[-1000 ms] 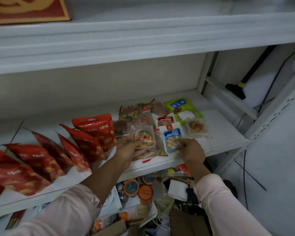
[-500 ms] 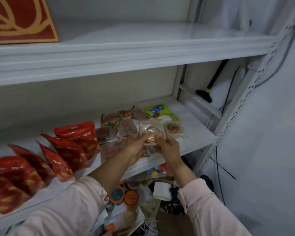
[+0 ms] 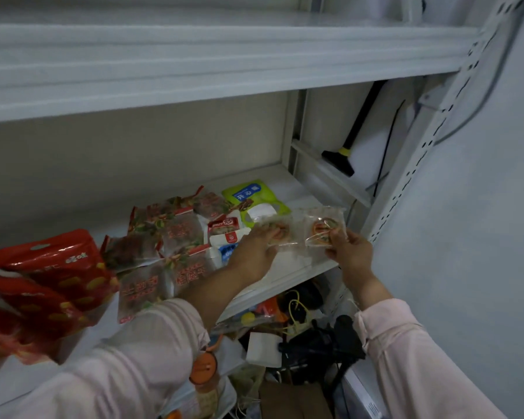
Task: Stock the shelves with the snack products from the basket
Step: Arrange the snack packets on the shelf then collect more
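My right hand (image 3: 350, 254) pinches a clear round-snack packet (image 3: 325, 226) by its lower edge, just above the right end of the white shelf (image 3: 288, 275). My left hand (image 3: 254, 252) holds a second clear packet (image 3: 277, 231) to the left of it, low over the shelf. Behind them lie a green pouch (image 3: 248, 192), small red-and-white packets (image 3: 224, 226) and a blue-and-white one (image 3: 229, 252). Translucent red-printed bags (image 3: 164, 237) fill the shelf's middle. Red pouches (image 3: 52, 276) stand at the left.
An upper shelf (image 3: 224, 71) overhangs the working shelf. A perforated upright post (image 3: 421, 152) borders the right side, with a black-handled tool (image 3: 345, 152) behind it. Below the shelf sit orange-lidded cups (image 3: 204, 367), cables and a white card (image 3: 263, 349).
Both hands had met on one spot holding the clear packets together; now they have parted, the right hand carrying one packet to the right, the left keeping the other. The camera view swung left.
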